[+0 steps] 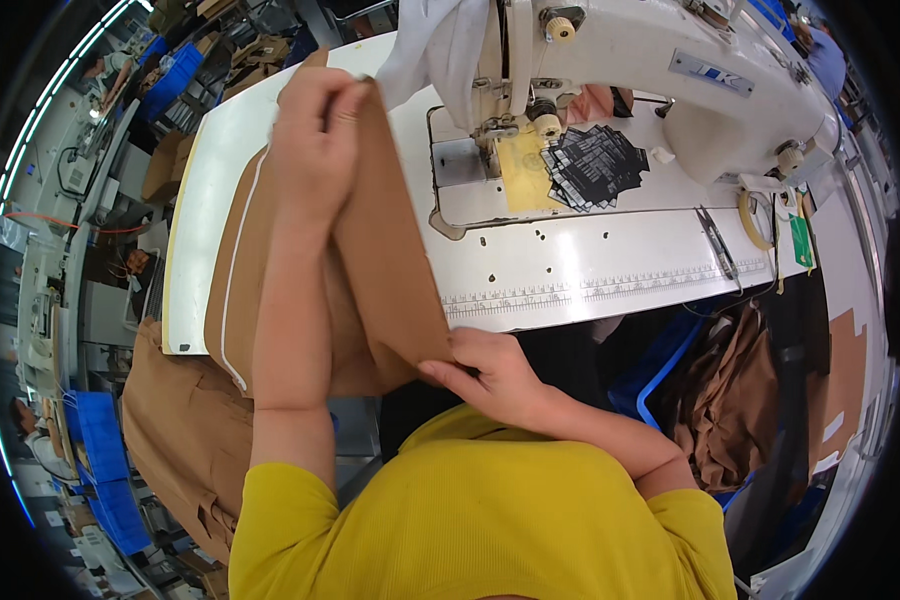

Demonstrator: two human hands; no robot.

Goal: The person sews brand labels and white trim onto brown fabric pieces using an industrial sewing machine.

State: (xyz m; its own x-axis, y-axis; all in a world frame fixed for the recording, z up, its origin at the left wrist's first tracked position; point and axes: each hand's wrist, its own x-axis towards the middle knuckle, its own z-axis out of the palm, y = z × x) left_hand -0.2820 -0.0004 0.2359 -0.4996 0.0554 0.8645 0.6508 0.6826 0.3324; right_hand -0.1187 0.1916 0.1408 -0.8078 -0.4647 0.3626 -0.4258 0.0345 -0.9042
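Observation:
A brown fabric panel [385, 230] stretches between my two hands, lifted over the left front part of the sewing machine table [350, 62]. My left hand [320, 125] pinches its far corner, fingers closed. At the near corner, close to my body, my right hand [495, 375] grips the edge between thumb and fingers. More of the brown cloth hangs below and to the left, with a white strip [232, 265] running along it. Right of the cloth stands the white sewing machine [690, 75], its needle area [498, 130] beside a pale hanging cloth [435, 55].
A pile of black labels [595, 168] lies on the machine bed. Thread snips [716, 243] and a tape roll [755, 220] rest at the right, near a printed ruler [590, 288]. Brown fabric heaps [735, 400] sit lower right, and another brown pile [175, 430] lies lower left.

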